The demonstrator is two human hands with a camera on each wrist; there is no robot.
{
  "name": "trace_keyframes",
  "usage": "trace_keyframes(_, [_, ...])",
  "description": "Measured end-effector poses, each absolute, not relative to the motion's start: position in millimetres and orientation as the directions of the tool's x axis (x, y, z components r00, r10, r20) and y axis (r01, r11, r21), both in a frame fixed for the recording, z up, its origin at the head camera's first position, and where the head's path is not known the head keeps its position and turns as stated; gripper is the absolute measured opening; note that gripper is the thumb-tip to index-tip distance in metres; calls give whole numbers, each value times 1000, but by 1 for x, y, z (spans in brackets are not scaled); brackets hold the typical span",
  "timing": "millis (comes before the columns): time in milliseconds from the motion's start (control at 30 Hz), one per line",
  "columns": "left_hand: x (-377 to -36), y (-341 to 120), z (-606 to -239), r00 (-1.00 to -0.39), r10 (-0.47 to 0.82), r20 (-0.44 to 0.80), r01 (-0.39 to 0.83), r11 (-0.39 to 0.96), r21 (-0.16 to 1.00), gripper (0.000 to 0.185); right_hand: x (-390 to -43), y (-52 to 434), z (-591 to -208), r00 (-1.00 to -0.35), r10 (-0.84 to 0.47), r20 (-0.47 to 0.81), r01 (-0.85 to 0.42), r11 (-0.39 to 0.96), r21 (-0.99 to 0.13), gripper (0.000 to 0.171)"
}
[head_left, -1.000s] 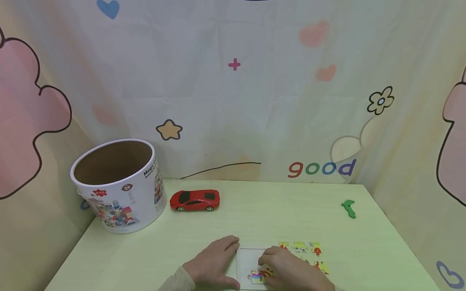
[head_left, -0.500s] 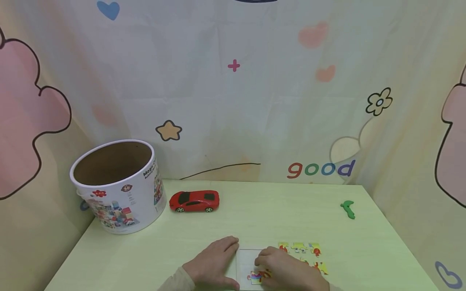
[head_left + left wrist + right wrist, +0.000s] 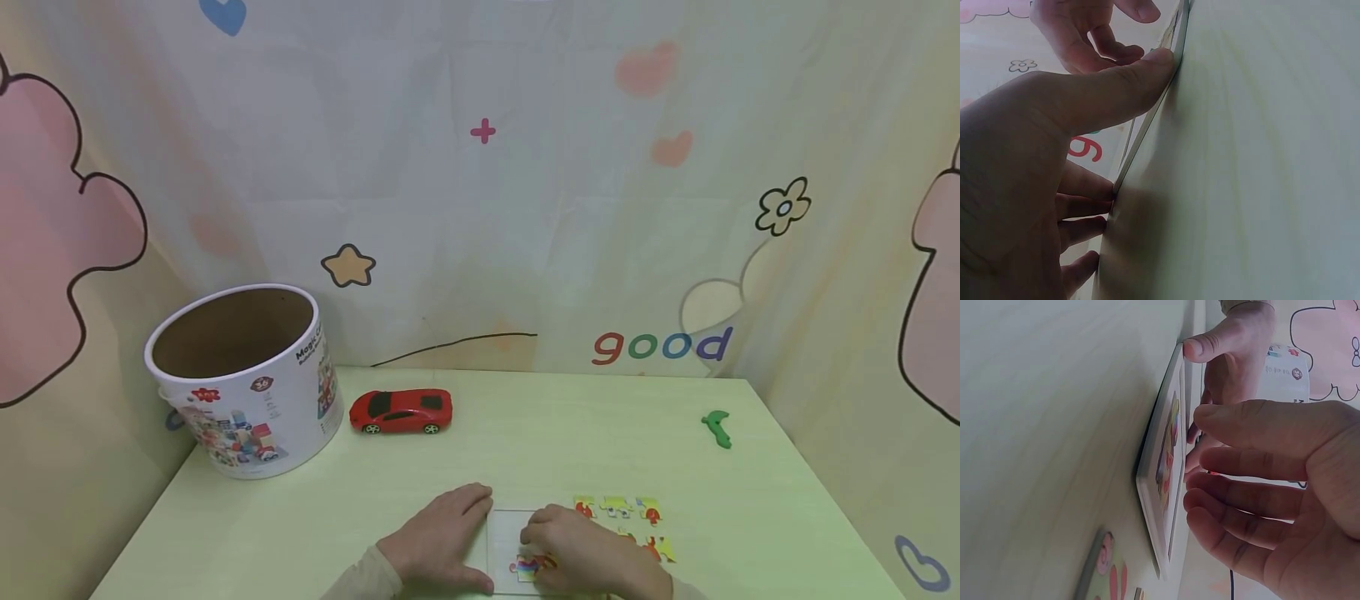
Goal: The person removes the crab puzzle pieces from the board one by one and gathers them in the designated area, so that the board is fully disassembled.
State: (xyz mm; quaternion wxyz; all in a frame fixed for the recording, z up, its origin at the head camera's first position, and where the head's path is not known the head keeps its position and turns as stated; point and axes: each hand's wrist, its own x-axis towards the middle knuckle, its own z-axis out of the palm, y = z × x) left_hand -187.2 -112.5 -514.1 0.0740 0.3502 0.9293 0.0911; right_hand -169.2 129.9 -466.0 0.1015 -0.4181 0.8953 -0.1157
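White and shallow, the puzzle tray (image 3: pixel 504 533) lies at the near edge of the table (image 3: pixel 525 442), at 6 o'clock in the head view, with coloured pieces set in its near part. The left hand (image 3: pixel 442 542) lies flat along its 9 o'clock side, fingers straight, thumb at the near corner. The right hand (image 3: pixel 588 554) covers the 3 o'clock half, fingers bent down onto a rainbow-coloured piece (image 3: pixel 527 568); whether they pinch it I cannot tell. Loose pieces (image 3: pixel 618 508), yellow, green and red, lie just beside the tray at 3 o'clock. Well apart, a red car (image 3: pixel 401 412) stands at 11 o'clock, a round tub (image 3: pixel 243 383) at 10 o'clock, and a green piece (image 3: pixel 718 427) at 2 o'clock.

Seen from the left wrist, the tray (image 3: pixel 1147 128) is a thin slab on edge; the thumb (image 3: pixel 1141 69) presses its side and the fingers (image 3: pixel 1085 203) touch its rim lower down.

Seen from the right wrist, the tray (image 3: pixel 1163 506) shows a raised white rim with colours inside. The right hand's fingers (image 3: pixel 1235 494) stand slightly curved, spread just over its face, and the left thumb (image 3: pixel 1210 345) rests on the far corner.
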Motion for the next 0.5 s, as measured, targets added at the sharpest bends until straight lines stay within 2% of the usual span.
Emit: trace_keyframes(500, [-189, -113, -515, -745, 661, -91, 628, 740, 240, 105, -169, 124, -469, -657, -737, -158, -670, 667, -326, 27])
